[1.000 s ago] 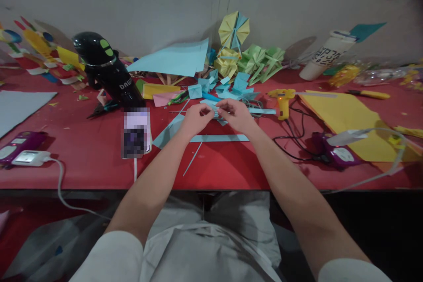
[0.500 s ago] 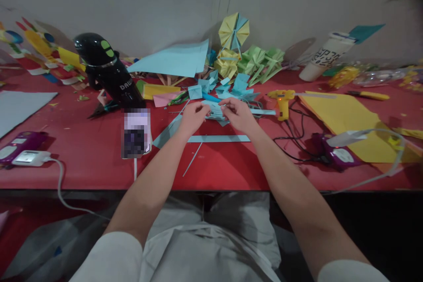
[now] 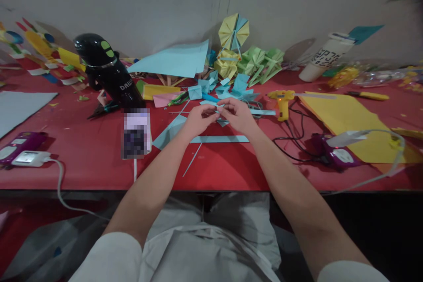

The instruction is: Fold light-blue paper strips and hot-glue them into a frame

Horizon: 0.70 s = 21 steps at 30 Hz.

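My left hand [image 3: 201, 119] and my right hand [image 3: 236, 113] meet over the red table, fingertips nearly touching. Both are closed in a pinch around folded light-blue paper [image 3: 224, 122], most of which the fingers cover. Just in front of the hands lies a long blue paper strip [image 3: 220, 139]. To the left rests a pointed blue paper sheet [image 3: 171, 131], and a thin pale strip [image 3: 192, 160] lies nearer the front edge. Several small blue folded pieces [image 3: 240, 86] are heaped right behind the hands.
A yellow glue gun [image 3: 281, 103] with a black cord stands at the right, near yellow paper sheets [image 3: 350, 128] and a purple power strip [image 3: 340, 154]. On the left are a phone [image 3: 136, 134] and a black bottle [image 3: 109, 75]. Folded paper fans [image 3: 234, 33] stand against the wall.
My left hand has moved slightly right, bringing its fingers to those of my right hand. The pleated blue paper that showed between them is now mostly covered.
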Motion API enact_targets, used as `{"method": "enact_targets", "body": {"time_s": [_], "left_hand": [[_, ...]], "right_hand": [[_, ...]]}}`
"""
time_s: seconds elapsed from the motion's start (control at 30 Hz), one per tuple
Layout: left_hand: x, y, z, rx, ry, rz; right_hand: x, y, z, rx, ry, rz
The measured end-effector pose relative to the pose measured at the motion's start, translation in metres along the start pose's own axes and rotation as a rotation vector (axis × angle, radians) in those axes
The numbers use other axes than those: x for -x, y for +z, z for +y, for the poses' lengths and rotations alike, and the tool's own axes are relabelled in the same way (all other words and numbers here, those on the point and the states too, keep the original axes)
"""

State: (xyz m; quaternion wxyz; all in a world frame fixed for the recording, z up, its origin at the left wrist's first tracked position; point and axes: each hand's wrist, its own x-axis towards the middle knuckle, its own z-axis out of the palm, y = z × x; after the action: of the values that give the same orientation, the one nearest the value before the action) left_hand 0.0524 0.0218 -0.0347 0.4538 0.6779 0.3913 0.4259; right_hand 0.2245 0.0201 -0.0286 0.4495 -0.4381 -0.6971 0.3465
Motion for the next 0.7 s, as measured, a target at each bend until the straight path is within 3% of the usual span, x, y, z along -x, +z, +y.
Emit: {"method": "enact_targets", "body": {"time_s": [0.17, 0.33, 0.7], "left_hand": [[-0.0004, 0.0005, -0.0024, -0.013, 0.047, -0.013], [0.0004, -0.0003, 0.0011, -0.12, 0.06, 0.092], [0.0008, -0.0015, 0.0049, -0.21, 0.038, 0.174]], "right_hand": [[-0.0008, 0.001, 0.0016, -0.026, -0.025, -0.017], [-0.0018, 0.0017, 0.0052, -0.041, -0.014, 0.012], [-0.0018, 0.0009, 0.0075, -0.046, 0.014, 0.027]]}}
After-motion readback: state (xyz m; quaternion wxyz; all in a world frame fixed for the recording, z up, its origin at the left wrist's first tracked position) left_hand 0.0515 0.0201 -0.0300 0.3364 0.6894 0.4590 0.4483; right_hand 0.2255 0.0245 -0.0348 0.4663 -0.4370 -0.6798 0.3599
